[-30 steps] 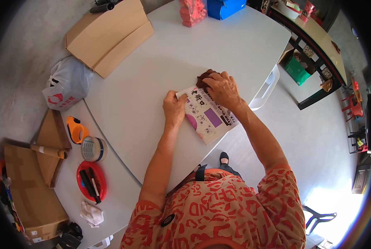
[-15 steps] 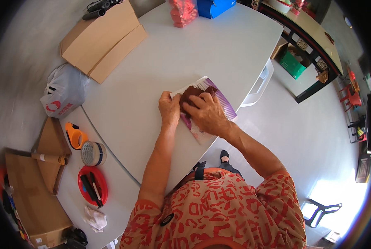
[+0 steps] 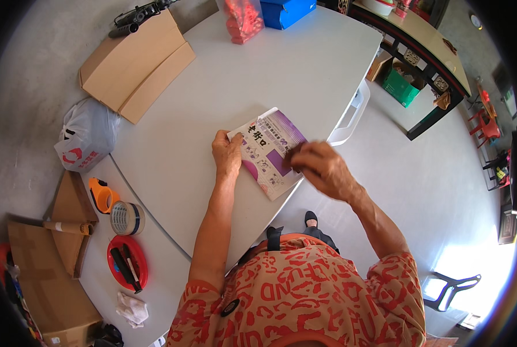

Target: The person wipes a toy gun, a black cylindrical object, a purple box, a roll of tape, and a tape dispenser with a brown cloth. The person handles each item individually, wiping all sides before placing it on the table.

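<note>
A flat white-and-purple printed package (image 3: 278,162) lies at a slant by the table's right edge. My left hand (image 3: 228,155) is closed on its left edge, the thumb on top. Bunched under the fingers of my right hand (image 3: 328,169) is a dark brown cloth (image 3: 293,157), at the package's right side. That hand is slightly blurred, and its palm hides part of the cloth.
Flat cardboard (image 3: 134,66) and a plastic bag (image 3: 88,136) are on the left. Nearer stand an orange tape dispenser (image 3: 102,195), a tape roll (image 3: 126,218) and a red dish (image 3: 143,272) with knives. A blue box (image 3: 287,13) and a bag of red packets (image 3: 242,22) sit at the back.
My right hand has moved right with the brown cloth, from the package's middle to its right side. The package's printed face is now uncovered. My left hand keeps its hold.
</note>
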`<state>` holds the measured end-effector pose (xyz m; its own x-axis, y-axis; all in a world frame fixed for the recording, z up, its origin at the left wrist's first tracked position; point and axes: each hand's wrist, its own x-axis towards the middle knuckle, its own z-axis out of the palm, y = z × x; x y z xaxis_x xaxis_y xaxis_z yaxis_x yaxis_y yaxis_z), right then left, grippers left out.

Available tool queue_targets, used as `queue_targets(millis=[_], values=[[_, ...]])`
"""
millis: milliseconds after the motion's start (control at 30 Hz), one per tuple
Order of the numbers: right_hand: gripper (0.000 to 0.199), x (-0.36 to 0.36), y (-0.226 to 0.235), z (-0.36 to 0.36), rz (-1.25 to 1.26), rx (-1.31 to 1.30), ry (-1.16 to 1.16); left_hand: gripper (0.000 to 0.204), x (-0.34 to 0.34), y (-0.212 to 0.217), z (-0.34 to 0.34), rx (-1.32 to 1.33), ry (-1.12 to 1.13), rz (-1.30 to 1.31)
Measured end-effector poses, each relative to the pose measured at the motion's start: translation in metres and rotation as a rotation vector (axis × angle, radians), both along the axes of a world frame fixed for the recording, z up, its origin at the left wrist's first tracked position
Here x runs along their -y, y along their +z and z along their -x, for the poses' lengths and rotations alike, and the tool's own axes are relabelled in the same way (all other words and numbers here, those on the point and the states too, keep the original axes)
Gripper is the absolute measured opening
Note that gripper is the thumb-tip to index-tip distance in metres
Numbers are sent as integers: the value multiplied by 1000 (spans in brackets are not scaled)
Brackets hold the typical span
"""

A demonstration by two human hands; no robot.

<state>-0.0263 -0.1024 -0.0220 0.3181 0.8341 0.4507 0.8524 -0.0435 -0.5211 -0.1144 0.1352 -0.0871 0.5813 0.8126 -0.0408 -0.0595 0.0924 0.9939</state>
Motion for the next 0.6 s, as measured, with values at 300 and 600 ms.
queue_targets(millis=[300,600], values=[[36,-19,-36,-4,9,206,-185,8,6,1,2,-24,77,-41],[30,17,19,3,-19,-1,-206,13,9,6,-2,-34,93,-19]])
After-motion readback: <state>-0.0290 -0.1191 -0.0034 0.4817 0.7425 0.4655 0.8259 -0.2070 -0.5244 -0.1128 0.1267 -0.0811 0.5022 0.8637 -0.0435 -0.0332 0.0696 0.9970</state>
